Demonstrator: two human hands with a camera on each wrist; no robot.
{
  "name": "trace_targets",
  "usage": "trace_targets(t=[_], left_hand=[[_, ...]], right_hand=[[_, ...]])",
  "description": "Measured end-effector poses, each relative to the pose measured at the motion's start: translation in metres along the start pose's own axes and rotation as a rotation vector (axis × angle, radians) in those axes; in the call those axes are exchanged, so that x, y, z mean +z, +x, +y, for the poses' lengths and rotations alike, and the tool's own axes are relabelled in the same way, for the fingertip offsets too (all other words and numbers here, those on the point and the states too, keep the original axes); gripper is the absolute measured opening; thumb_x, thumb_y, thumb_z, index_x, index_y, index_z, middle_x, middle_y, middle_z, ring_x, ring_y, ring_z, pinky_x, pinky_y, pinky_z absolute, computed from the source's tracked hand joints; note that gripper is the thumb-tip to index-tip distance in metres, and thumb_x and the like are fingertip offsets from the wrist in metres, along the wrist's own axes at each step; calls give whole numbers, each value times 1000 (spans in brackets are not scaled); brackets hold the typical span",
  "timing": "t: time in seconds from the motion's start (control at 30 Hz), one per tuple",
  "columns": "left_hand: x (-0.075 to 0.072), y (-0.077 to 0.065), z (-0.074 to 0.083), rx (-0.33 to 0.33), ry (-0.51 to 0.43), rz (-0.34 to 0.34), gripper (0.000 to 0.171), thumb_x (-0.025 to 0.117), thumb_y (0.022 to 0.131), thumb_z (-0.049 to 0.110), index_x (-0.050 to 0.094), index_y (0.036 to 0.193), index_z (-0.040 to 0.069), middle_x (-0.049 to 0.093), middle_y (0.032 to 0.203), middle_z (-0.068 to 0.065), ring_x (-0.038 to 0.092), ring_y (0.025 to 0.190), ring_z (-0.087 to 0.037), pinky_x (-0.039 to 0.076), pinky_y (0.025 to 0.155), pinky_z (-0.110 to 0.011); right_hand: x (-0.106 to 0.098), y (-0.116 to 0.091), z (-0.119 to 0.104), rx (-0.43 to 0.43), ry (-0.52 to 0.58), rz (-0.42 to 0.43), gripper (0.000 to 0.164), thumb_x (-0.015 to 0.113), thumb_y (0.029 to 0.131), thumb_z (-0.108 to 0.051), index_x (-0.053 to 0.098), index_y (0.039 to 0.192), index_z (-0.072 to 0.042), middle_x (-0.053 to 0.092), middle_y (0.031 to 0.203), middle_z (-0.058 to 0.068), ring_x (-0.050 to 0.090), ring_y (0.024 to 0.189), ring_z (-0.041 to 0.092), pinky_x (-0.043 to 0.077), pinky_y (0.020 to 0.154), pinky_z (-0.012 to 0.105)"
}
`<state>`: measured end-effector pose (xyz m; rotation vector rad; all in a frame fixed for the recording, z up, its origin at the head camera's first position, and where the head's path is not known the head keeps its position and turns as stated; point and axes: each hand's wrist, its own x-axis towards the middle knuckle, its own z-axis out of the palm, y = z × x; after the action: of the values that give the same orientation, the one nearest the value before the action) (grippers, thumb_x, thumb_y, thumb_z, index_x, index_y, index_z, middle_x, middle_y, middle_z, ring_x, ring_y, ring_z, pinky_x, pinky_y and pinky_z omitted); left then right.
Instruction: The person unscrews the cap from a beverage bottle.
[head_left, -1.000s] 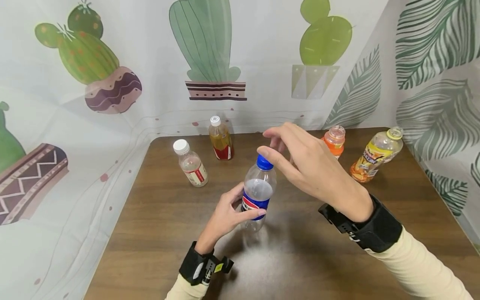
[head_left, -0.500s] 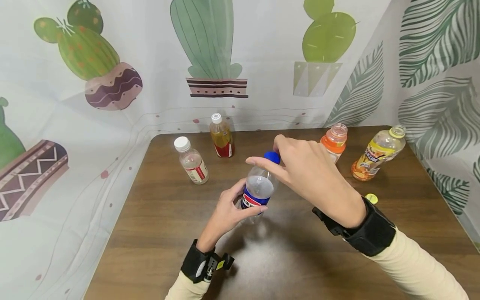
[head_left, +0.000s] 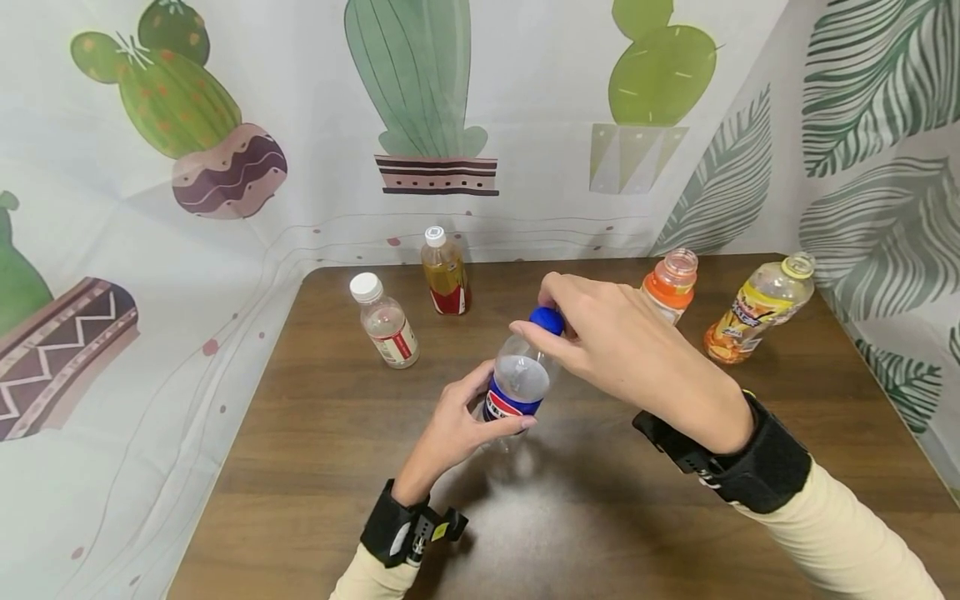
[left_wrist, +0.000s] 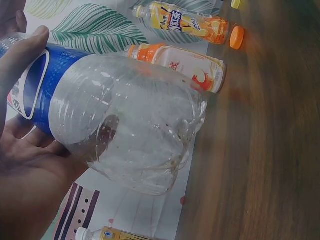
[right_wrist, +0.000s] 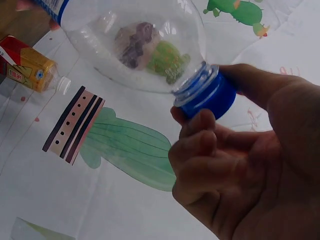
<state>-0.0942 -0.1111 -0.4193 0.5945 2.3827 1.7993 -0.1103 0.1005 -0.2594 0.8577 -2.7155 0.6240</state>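
Note:
My left hand (head_left: 450,429) grips a clear plastic Pepsi-style bottle (head_left: 521,379) round its blue label, thumb in front and fingers behind. In the left wrist view, the bottle's transparent lower part (left_wrist: 130,120) shows below the label. My right hand (head_left: 615,342) pinches the blue bottle cap (head_left: 547,319) between thumb and fingers. The right wrist view has that cap (right_wrist: 210,97) on the bottle's neck, with the thumb on one side and curled fingers on the other. Whether the bottle's base touches the table cannot be told.
A white-capped bottle (head_left: 386,329) and an amber drink bottle (head_left: 445,275) stand back left on the wooden table (head_left: 315,467). Back right are an uncapped orange-topped bottle (head_left: 671,283) and an uncapped yellow-labelled bottle (head_left: 757,308). An orange cap (left_wrist: 237,37) lies near them.
My right hand has come down from above the bottle and its fingers now close round the blue cap. The left hand keeps its grip on the bottle.

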Motion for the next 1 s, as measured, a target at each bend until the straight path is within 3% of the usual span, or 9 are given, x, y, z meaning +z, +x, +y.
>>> trace_targets(t=[0.23,0.57,0.83,1.0], left_hand=[[-1,-1,0,-15,-26,-35,62,84,81,26,55,136,26,65,126,3,62,113,-14,52,100,-36],[-1,-2,-3,-23,-29,-70,62,83,81,29,55,136,27,65,126,4,62,113,-13,51,101,-36],[0,-4,-3,-27,-36,-80,62,83,81,28,54,136,27,65,126,3,63,113,-14,51,101,-36],[0,-4,-2,-25,-37,-76,62,83,81,28,54,136,27,65,127,3,63,114,-14,51,101,-36]], right_hand=[[-6,-2,3,-77,-11,-33,25,66,94,-39,60,97,-15,59,83,-4,52,68,11,44,58,26],[-12,-7,9,-213,-21,-76,16,62,98,-32,63,106,-19,56,93,-6,50,77,7,46,63,25],[-14,-11,11,-222,8,-141,16,61,99,-27,62,114,-21,55,97,-6,49,82,7,46,64,25],[-16,-12,11,-166,27,-176,36,61,98,-40,55,127,-19,59,112,-7,55,94,7,51,76,27]])
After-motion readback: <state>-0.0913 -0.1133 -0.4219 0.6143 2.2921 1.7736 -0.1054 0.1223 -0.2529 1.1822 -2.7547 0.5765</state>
